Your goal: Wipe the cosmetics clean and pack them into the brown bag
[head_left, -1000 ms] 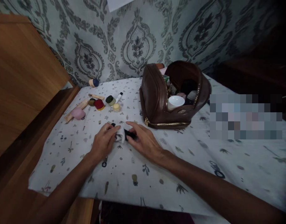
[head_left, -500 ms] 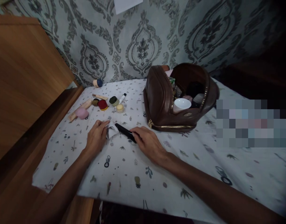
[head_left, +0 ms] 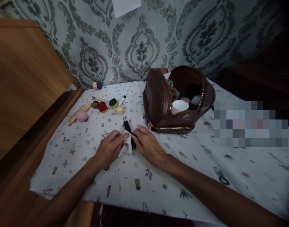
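My left hand (head_left: 110,145) is closed on a white crumpled wipe (head_left: 127,148), which is pressed against the side of a slim black cosmetic tube (head_left: 127,126). The fingers of my right hand (head_left: 148,143) pinch the tube from the other side, near its lower part. The tube points away from me, and a small shiny end shows at its top. What is printed on it, if anything, cannot be made out. Both hands are just above the patterned cloth (head_left: 136,189), in front of the brown bag.
An open brown zip bag (head_left: 156,97) with a white cup-like container (head_left: 179,106) inside stands right of centre. Left of it lie a red jar (head_left: 102,107), a green-lidded jar (head_left: 113,103), a yellow jar (head_left: 119,110), a pink sponge (head_left: 81,115) and several tubes. A wooden panel (head_left: 28,78) borders the left.
The black tube has turned from lying slantwise to pointing away from me. My left hand has moved right with the wipe, which now touches the tube's side; the hands are closer together.
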Tool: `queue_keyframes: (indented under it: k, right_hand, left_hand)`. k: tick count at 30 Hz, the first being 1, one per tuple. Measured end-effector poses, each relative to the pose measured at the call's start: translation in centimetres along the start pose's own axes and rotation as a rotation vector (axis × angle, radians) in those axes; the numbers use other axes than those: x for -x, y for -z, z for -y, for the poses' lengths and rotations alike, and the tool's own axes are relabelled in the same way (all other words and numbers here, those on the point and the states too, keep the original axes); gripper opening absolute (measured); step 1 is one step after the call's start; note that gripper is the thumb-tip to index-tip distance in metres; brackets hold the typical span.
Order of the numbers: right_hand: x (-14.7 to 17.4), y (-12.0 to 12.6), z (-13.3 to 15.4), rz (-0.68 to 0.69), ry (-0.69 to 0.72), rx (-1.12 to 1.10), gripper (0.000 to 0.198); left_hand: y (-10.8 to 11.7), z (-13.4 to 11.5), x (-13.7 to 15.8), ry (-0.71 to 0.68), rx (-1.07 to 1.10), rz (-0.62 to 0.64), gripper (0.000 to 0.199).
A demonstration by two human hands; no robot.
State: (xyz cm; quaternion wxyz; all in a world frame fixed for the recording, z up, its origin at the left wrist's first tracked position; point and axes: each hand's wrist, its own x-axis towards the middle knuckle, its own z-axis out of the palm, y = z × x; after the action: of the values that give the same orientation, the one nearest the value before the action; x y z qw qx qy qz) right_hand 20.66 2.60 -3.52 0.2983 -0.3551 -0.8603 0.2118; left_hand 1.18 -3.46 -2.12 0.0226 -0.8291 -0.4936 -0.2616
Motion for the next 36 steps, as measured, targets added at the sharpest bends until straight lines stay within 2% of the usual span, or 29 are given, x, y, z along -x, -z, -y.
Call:
queue_keyframes:
  k: [5,9,13,17,20,24,27,29,33,36]
  right_hand:
    - [0.2,0.2,0.3,-0.014,0.032,-0.017,0.018]
    - [0.3,0.1,0.5,-0.009,0.064,0.033,0.026]
    - [0.4,0.1,0.4,0.032,0.075,0.061,0.027]
    - [0.3,0.2,0.4,0.051,0.097,0.07,0.028]
    - [0.3,0.4,0.5,0.09,0.126,0.089,0.02]
    - [0.3,0.3,0.6,0.126,0.153,0.098,0.013]
    - [0.3,0.2,0.4,0.08,0.139,0.042,0.009]
    - [0.2,0.1,0.1,0.006,0.081,-0.045,0.012]
    - [0.0,0.0,-0.6,-0.174,-0.093,-0.235,0.019]
    - [-0.3,0.1,-1.1,-0.214,-0.144,-0.313,0.026]
  left_hand:
    - [0.0,0.5,-0.1,0.02,0.068,0.018,0.04]
    - [-0.2,1.6,-0.8,0.064,0.012,0.069,0.044]
    - [0.0,3.1,-2.7,0.13,-0.084,0.137,0.046]
    - [0.0,4.1,-5.0,0.234,-0.042,0.148,0.039]
    - [-0.2,3.6,-5.9,0.293,-0.018,0.148,0.036]
    - [-0.3,1.6,-6.7,0.4,-0.146,0.273,0.033]
    - [-0.1,0.3,-7.3,0.487,-0.202,0.352,0.022]
    - [0.1,-0.2,-7.6,0.506,-0.2,0.381,0.016]
    - [0.6,-0.9,-7.0,0.456,-0.156,0.368,0.015]
    - [1.3,-1.6,-5.9,0.368,-0.196,0.333,0.018]
